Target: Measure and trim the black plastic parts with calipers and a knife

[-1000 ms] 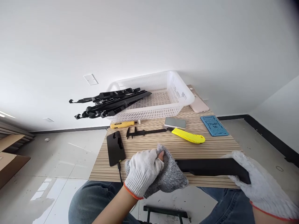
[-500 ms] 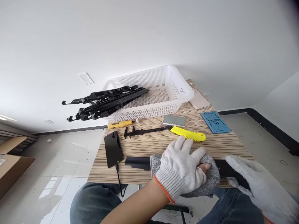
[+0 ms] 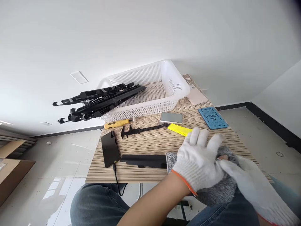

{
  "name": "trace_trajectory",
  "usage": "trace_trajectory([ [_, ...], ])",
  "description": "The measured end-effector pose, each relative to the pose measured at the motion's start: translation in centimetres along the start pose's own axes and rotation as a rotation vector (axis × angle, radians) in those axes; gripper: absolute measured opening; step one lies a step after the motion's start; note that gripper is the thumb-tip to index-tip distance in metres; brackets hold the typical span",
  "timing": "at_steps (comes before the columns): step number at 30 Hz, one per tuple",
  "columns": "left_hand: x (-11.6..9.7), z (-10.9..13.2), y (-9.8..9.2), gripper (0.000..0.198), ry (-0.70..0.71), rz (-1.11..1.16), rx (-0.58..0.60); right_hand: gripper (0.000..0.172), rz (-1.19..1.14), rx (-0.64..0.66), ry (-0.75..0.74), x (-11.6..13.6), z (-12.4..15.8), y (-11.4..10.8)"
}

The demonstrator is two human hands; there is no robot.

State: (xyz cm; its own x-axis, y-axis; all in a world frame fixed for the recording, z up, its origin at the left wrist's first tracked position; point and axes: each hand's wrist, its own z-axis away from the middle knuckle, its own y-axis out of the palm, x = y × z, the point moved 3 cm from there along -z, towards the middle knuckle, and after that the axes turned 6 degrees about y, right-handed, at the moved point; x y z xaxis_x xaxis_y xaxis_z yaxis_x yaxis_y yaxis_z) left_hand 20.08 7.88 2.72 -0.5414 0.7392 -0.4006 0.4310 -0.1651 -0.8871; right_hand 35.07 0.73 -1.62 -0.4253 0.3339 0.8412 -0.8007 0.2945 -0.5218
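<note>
My left hand (image 3: 199, 158), in a white knit glove with an orange cuff, is closed around a grey cloth (image 3: 218, 190). Its bare thumb tip pokes out of the glove. The cloth wraps a long black plastic strip (image 3: 145, 160), whose left part lies over the table. My right hand (image 3: 251, 179), also gloved, is closed at the strip's right end and meets the cloth beside the left thumb. That end is hidden by hands and cloth. Just beyond my left fingers lies a yellow-handled knife (image 3: 178, 128).
A white plastic basket (image 3: 177, 92) with several black plastic parts (image 3: 103, 97) stands at the back. On the striped table (image 3: 150, 142) are a caliper (image 3: 131, 131), a yellow tool (image 3: 117, 124), a sharpening stone (image 3: 171, 118), a black phone (image 3: 110, 149) with cable, a blue card-like plate (image 3: 213, 118) and a pink phone (image 3: 197, 95).
My left hand and the grey cloth have slid right along the black strip, up to my right hand. More of the strip's left part shows. The view has shifted slightly.
</note>
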Motion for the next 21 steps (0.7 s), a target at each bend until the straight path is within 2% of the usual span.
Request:
trace_trajectory([
  [1,0.3,0.0,-0.1,0.056,-0.013,0.020,0.009,0.045,0.026,0.064,0.047,-0.2,-0.8,0.9],
  [4,1.4,0.7,-0.4,0.060,-0.039,0.012,-0.010,0.041,0.066,0.120,0.096,0.2,-1.5,2.0],
  [8,3.5,2.7,-1.2,0.062,-0.136,-0.072,-0.054,0.038,0.004,0.053,0.028,0.4,-0.1,1.7],
  [12,5.9,5.1,-2.9,0.064,-0.257,-0.195,-0.072,0.040,-0.084,-0.034,-0.030,-1.8,0.6,1.7],
  [16,7.7,7.3,-4.8,0.062,-0.294,-0.271,-0.075,0.035,-0.081,-0.013,-0.113,-3.4,0.9,2.2],
  [21,11.3,10.4,-6.7,0.060,-0.395,-0.337,-0.085,0.031,-0.055,-0.042,-0.175,-2.4,1.3,2.0],
])
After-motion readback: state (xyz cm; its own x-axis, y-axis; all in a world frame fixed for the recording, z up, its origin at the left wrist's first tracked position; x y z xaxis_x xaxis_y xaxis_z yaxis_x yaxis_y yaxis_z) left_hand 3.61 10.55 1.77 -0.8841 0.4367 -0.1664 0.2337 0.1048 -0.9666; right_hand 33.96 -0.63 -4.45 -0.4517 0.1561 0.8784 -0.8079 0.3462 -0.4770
